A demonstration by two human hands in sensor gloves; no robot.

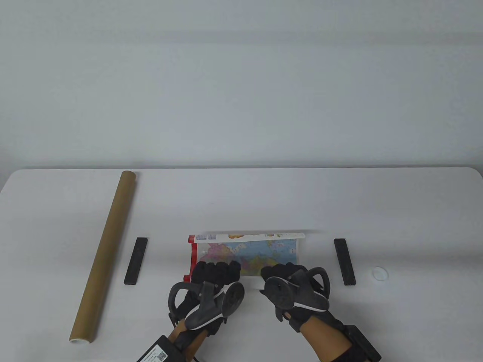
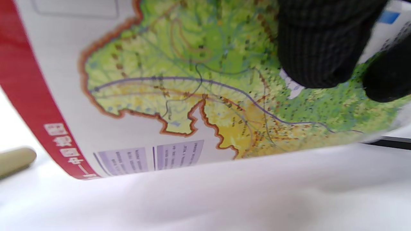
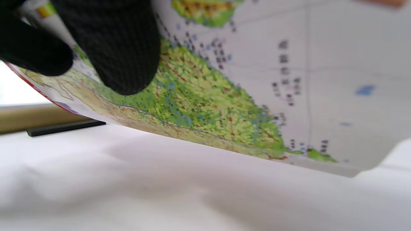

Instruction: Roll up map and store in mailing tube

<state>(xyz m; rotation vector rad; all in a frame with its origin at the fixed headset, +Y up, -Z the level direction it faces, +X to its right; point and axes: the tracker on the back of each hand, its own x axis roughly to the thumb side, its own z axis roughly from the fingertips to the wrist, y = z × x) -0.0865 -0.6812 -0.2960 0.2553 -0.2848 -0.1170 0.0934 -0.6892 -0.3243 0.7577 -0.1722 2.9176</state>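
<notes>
The rolling step is in hand. The map (image 1: 245, 254) lies low in the centre of the table view, its far edge curled over toward the person, its near edge under both hands. The left hand (image 1: 215, 277) and right hand (image 1: 285, 277) sit side by side on it; the wrist views show the fingers (image 2: 318, 48) curled over the lifted near edge, gripping the sheet. The roll's long axis would run left to right across the frame. The tube (image 1: 103, 256) lies at the left, well apart, its long axis running from lower left up toward the frame's centre, an open end nearest the bottom edge. The next move probably calls for even rolling with both hands, so the ends stay flush.
</notes>
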